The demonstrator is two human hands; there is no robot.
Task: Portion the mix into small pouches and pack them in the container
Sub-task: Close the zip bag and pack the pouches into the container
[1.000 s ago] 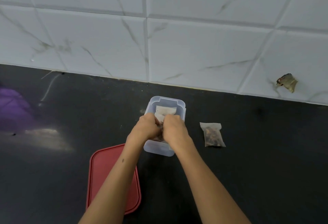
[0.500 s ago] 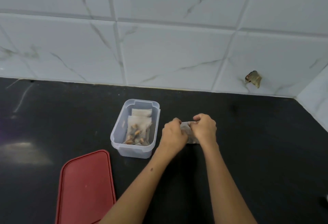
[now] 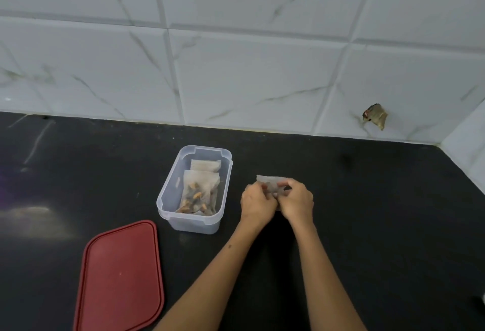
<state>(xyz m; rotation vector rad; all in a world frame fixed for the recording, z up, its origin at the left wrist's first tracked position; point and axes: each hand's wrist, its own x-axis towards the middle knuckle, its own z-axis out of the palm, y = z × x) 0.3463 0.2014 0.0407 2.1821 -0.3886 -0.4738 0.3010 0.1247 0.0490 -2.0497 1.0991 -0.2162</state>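
Pouch (image 3: pixel 265 180) of mix pinched between left hand (image 3: pixel 257 202) and right hand (image 3: pixel 297 201) above black tabletop (image 3: pixel 380 212), just right of clear container (image 3: pixel 194 190). Several filled pouches already packed inside. Red lid (image 3: pixel 119 278) lies off; this pouch not yet in.

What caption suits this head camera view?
Both hands, left and right, pinch a pouch beside the open container of packed pouches.

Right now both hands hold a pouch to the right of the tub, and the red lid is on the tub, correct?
Not quite. In the head view the red lid lies on the counter, off the tub. Both the left hand and right hand do hold the pouch.
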